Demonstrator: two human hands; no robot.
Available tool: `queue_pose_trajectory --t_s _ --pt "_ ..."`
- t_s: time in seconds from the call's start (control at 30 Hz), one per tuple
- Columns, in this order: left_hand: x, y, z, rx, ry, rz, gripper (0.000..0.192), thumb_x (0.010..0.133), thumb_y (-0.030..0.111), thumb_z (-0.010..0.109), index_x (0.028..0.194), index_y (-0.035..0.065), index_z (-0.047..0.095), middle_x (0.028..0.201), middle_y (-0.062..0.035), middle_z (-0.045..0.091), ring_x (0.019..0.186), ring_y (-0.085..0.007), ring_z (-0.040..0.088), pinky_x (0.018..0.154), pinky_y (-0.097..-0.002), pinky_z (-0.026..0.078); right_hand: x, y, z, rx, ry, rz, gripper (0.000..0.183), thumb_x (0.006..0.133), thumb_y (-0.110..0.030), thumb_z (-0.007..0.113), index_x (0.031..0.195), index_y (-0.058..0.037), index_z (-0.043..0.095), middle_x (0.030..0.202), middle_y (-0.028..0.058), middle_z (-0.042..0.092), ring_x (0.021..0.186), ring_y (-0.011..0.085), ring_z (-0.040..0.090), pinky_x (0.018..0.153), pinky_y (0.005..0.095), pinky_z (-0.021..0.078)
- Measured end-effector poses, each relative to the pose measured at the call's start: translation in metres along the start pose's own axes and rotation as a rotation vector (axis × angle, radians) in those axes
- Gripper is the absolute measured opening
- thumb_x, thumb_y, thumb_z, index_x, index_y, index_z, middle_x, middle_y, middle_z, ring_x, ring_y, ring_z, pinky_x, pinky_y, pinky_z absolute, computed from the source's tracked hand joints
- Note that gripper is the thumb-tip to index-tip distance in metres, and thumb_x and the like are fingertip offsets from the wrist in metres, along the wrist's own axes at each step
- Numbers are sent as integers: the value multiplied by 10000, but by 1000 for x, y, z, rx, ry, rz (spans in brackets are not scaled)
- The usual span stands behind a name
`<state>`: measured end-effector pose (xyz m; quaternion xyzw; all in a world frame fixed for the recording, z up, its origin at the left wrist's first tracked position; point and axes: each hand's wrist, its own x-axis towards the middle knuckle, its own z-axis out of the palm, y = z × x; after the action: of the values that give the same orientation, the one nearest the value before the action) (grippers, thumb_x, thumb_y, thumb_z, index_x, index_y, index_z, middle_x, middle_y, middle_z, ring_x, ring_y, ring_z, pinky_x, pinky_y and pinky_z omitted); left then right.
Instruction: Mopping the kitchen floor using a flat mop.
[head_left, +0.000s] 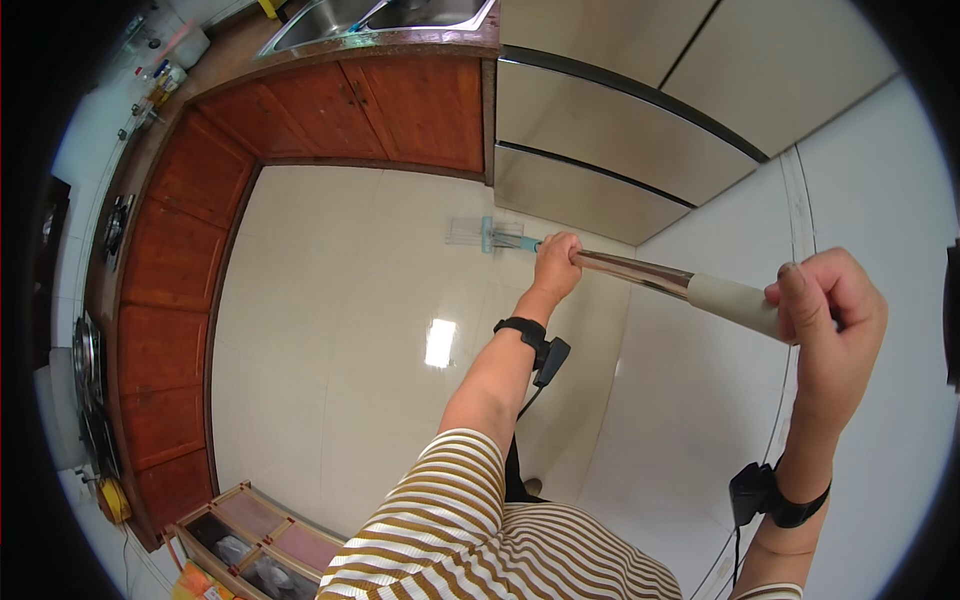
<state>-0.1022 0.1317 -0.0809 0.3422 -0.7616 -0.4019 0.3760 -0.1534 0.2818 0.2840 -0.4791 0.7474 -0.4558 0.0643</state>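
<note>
A long-handled floor mop slants across the view. Its flat, partly see-through head (465, 231) with a teal clamp lies at the floor, close to the foot of the fridge. My left hand (557, 262) is wrapped around the lower part of the shiny metal pole (637, 270). Higher up, the pole ends in a pale grey grip sleeve (731, 304). My right hand (836, 322) is closed at the top end of that sleeve, thumb upward. The mop's lower neck is partly behind my left hand.
Glossy beige floor tiles (337, 270) spread before me. A metallic fridge (592, 127) stands against the white tiled wall (690, 390) at right. Wooden cabinets (420, 112) line the far and left sides, below a counter with a steel sink (442, 15). A wooden-framed rack (281, 540) sits at lower left.
</note>
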Motion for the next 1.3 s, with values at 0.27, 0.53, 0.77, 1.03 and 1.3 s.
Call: queue_pose_trajectory --t_s 0.27,0.53,0.77,1.03,1.3 --pt "-165 80 16 42 43 39 129 651 -12 546 715 43 448 726 -119 508 723 -335 462 628 -393 389 -102 -5 -99 73 -92 15 267 778 -227 623 617 -51 503 531 -20 457 435 37 394 466 189 355" --pt "-306 151 6 68 -186 -83 167 635 76 597 637 31 436 639 -131 493 662 -340 471 563 -416 376 -208 3 -175 253 -85 100 242 788 -176 569 614 -40 471 494 1 432 396 57 383 508 220 439" --pt "-301 149 -11 55 -171 2 160 615 18 573 606 72 423 619 -68 476 682 -288 480 657 -390 352 -250 -8 -185 483 -112 -139 345 749 -291 659 579 -46 485 433 17 431 381 100 434 525 260 474" --pt "-165 55 -39 222 101 146 246 680 104 664 641 92 421 639 -38 450 673 -262 476 708 -382 333 -191 20 -85 391 -165 -225 287 711 -265 684 585 -52 539 466 4 467 460 140 492 686 373 485" --pt "-28 -30 -50 284 87 90 222 680 84 653 666 95 432 678 -47 466 745 -270 477 789 -403 311 -87 53 6 372 -180 -98 188 707 -106 627 576 -41 508 510 12 491 487 136 479 731 397 474"
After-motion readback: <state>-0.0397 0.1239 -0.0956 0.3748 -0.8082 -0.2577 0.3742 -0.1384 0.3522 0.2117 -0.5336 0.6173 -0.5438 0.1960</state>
